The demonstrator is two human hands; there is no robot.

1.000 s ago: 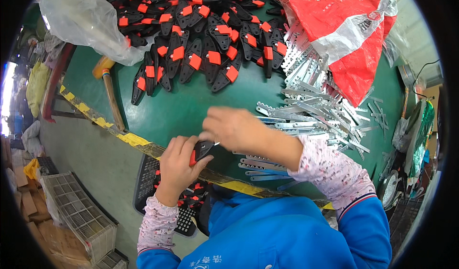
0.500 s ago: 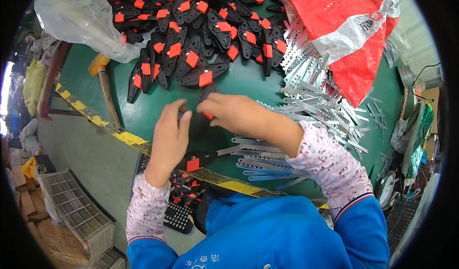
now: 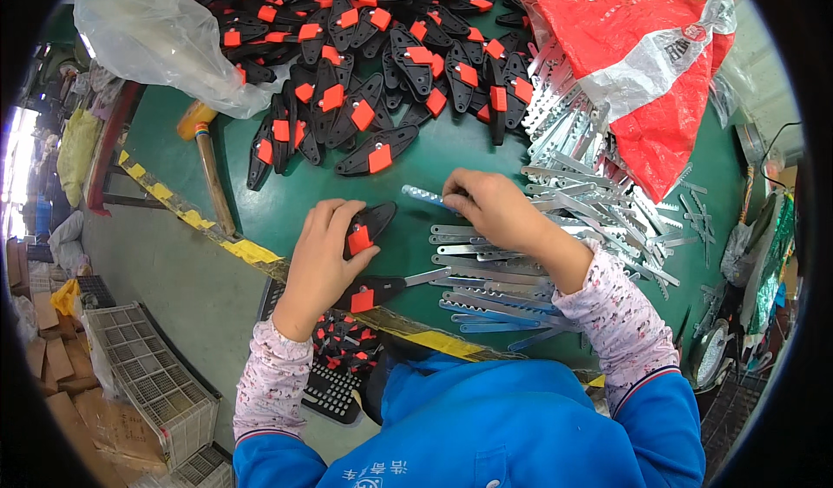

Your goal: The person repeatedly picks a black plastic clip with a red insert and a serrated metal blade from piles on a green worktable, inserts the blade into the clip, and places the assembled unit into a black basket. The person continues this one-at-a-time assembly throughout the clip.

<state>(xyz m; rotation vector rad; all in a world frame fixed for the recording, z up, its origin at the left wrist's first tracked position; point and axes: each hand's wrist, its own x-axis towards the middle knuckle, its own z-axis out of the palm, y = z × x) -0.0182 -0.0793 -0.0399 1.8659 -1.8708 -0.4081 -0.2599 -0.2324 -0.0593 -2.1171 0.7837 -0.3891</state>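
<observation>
Both forearms are brought in from the lower edge, sleeves patterned pink. The left hand (image 3: 323, 258) is laid palm down, fingers curled in a loose grip. The right hand (image 3: 488, 208) is held further forward, fingertips pinched together, wrist bent slightly.

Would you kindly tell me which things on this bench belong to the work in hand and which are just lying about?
In hand:
left hand on a black handle
right hand picking a metal strip
finished piece
handle pile
strip pile

Lying about:
hammer
clear plastic bag
red sack
white crates
</observation>
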